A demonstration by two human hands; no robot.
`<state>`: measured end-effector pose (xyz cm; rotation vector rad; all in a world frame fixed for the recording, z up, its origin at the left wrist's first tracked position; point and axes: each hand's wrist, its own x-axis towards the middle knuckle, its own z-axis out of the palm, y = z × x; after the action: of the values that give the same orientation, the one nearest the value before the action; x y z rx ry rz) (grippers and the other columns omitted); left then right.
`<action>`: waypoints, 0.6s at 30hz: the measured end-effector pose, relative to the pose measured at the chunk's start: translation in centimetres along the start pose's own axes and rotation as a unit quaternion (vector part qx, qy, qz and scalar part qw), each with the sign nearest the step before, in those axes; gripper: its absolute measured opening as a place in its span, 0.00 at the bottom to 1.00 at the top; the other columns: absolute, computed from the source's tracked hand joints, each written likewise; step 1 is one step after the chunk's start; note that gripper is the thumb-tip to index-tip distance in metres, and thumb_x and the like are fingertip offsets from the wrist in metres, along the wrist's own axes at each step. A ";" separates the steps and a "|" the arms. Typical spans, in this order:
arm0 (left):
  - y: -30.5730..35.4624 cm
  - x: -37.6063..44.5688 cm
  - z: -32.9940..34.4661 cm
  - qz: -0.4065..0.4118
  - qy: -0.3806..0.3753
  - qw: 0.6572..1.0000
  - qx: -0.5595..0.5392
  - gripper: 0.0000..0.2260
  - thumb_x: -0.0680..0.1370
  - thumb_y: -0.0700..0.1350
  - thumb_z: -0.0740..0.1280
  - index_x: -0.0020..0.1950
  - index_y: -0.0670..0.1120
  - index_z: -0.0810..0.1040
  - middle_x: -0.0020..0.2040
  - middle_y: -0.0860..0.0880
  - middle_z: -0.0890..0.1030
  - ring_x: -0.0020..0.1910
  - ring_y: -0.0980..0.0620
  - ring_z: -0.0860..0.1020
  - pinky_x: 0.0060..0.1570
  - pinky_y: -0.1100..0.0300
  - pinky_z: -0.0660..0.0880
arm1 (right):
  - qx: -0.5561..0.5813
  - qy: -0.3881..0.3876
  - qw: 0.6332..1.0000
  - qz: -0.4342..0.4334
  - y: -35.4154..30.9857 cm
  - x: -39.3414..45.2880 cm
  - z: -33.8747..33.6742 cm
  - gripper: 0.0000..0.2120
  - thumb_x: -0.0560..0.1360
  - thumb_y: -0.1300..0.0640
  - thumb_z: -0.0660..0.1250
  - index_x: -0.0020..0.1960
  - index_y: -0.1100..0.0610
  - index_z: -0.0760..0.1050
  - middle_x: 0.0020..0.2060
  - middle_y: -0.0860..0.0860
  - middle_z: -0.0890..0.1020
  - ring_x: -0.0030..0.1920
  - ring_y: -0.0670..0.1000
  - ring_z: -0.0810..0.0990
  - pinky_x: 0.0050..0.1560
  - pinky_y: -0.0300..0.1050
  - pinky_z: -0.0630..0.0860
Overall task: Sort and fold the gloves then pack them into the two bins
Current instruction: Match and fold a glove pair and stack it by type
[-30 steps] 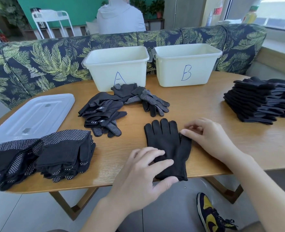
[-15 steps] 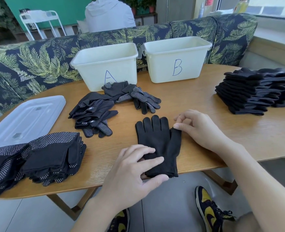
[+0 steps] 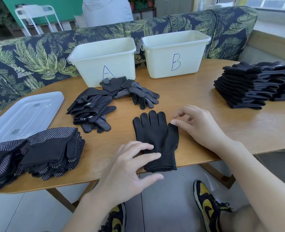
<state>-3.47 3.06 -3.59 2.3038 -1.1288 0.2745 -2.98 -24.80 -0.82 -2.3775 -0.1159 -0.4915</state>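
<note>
A plain black glove (image 3: 155,136) lies flat, fingers pointing away, near the table's front edge. My left hand (image 3: 130,169) has its fingers spread, with the fingertips resting on the glove's lower palm and cuff. My right hand (image 3: 198,126) sits at the glove's right side; its thumb tip touches the glove's thumb while the other fingers are lifted and loosely bent. Two white bins stand at the back, bin A (image 3: 91,71) and bin B (image 3: 195,62). Unsorted gloves (image 3: 91,108) lie in front of bin A, some dotted (image 3: 140,92).
A stack of folded dotted gloves (image 3: 46,153) sits at the front left, beside a clear plastic lid (image 3: 24,114). Folded plain black gloves (image 3: 249,87) are stacked at the right. A leaf-patterned sofa (image 3: 29,61) backs the wooden table (image 3: 205,101); a person sits behind it.
My right hand's fingers have lifted off the glove's thumb, leaving only the thumb tip on it. My left hand stays on the glove's lower part.
</note>
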 end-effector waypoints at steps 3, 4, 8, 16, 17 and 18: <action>-0.5 -0.2 -0.3 -0.001 -0.009 1.000 -0.022 0.21 0.74 0.62 0.73 0.64 0.57 0.83 0.66 0.62 0.77 0.69 0.59 0.72 0.66 0.62 0.68 | 0.041 -0.005 0.997 -0.069 -1.8 -2.7 -0.1 0.13 0.74 0.41 0.72 0.49 0.50 0.83 0.47 0.41 0.82 0.54 0.39 0.77 0.54 0.31 0.70; -0.6 -0.3 -0.5 0.000 -0.010 1.000 -0.028 0.21 0.74 0.62 0.73 0.64 0.56 0.83 0.66 0.62 0.78 0.69 0.60 0.72 0.68 0.65 0.65 | 0.050 -0.028 0.994 -0.093 -2.2 -3.7 0.0 0.15 0.72 0.40 0.74 0.50 0.51 0.84 0.49 0.40 0.83 0.56 0.43 0.78 0.57 0.34 0.72; -0.7 -0.5 -0.6 -0.006 -0.005 0.999 -0.042 0.19 0.74 0.60 0.72 0.62 0.54 0.85 0.63 0.62 0.81 0.68 0.62 0.73 0.69 0.66 0.65 | 0.010 -0.115 0.983 -0.142 -2.5 -6.3 1.0 0.27 0.66 0.33 0.77 0.57 0.48 0.85 0.58 0.39 0.82 0.65 0.44 0.76 0.64 0.44 0.74; 0.2 -0.5 -0.6 -0.034 0.056 0.995 -0.069 0.12 0.78 0.58 0.69 0.54 0.53 0.87 0.53 0.61 0.85 0.59 0.63 0.79 0.60 0.55 0.74 | -0.032 -0.076 0.983 -0.161 -2.2 -7.4 1.7 0.18 0.75 0.36 0.69 0.56 0.47 0.85 0.57 0.37 0.81 0.62 0.41 0.75 0.61 0.48 0.73; 0.4 -0.5 -0.7 -0.043 0.062 0.994 -0.075 0.11 0.79 0.58 0.69 0.53 0.54 0.86 0.51 0.62 0.84 0.56 0.62 0.79 0.57 0.57 0.74 | -0.020 -0.065 0.985 -0.157 -2.4 -7.4 1.8 0.16 0.76 0.38 0.69 0.55 0.48 0.85 0.55 0.37 0.82 0.61 0.41 0.76 0.61 0.48 0.73; 0.6 -0.5 -0.7 -0.055 0.067 0.993 -0.080 0.10 0.79 0.59 0.68 0.53 0.56 0.85 0.49 0.63 0.84 0.53 0.60 0.79 0.55 0.60 0.74 | -0.004 -0.055 0.987 -0.148 -2.6 -7.4 1.8 0.16 0.77 0.39 0.68 0.53 0.50 0.85 0.54 0.38 0.82 0.61 0.41 0.77 0.61 0.47 0.73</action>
<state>-4.15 3.48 -2.98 2.1624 -0.9208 0.2822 -9.77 -21.32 -3.27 -2.4058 -0.5251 -0.4979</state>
